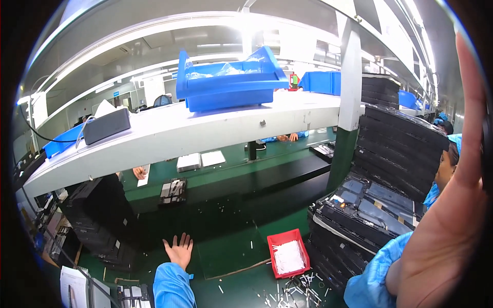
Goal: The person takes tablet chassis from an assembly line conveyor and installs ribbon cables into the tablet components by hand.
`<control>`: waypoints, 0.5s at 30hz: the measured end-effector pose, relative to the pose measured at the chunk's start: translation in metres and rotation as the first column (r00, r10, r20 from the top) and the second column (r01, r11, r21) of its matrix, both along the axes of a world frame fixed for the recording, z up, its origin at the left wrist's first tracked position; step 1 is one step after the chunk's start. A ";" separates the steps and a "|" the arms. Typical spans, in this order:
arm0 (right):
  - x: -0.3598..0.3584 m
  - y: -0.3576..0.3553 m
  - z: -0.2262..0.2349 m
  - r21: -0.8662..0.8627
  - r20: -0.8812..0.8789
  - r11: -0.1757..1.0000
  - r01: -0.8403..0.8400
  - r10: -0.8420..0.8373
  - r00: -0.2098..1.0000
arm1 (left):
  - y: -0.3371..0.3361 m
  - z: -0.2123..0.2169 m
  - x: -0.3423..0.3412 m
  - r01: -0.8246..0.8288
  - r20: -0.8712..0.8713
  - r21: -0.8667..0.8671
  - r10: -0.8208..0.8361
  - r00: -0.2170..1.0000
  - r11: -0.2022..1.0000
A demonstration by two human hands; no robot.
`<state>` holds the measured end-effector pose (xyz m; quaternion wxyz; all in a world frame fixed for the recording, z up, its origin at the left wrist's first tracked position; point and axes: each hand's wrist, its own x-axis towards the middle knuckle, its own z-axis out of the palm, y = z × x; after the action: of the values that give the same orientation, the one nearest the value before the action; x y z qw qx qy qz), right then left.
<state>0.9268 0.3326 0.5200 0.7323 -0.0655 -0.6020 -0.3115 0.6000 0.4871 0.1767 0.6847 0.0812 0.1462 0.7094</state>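
My left hand [178,251] is held palm up above the green bench, fingers spread and nothing in it. A blue sleeve covers that forearm. Very close at the right edge, my right hand [446,231] is raised with a finger stretched upward; it looks bare of any object, though part of it is cut off. Between the hands, a red bin [306,261] holds a heap of small white strips [288,256]. More white and dark strips [295,295] lie scattered in front of it.
Black tray stacks stand at left [97,226] and right [395,149]; an open tray [370,203] with flat dark parts tops the nearer right stack. Overhead, a white shelf [231,126] carries a blue bin [231,97]. Co-workers' hands [139,172] show across the bench; another person is at right.
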 end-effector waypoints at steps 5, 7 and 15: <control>-0.017 -0.013 0.005 -0.032 -0.053 0.997 0.065 -0.067 0.996 | 0.005 -0.012 -0.010 -0.019 0.027 -0.069 0.021 0.999 0.997; -0.027 -0.027 -0.001 -0.102 -0.066 0.991 0.088 -0.095 0.993 | 0.021 -0.004 -0.003 0.035 -0.095 0.084 -0.027 0.995 0.996; -0.097 -0.012 -0.002 -0.196 0.033 0.980 0.036 -0.030 0.999 | -0.004 -0.008 0.022 -0.148 -0.647 0.225 0.262 0.717 0.963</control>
<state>0.8298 0.3202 0.5181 0.7079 -0.1427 -0.6395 -0.2636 0.6218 0.4827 0.1689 0.4943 0.3680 0.3343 0.7131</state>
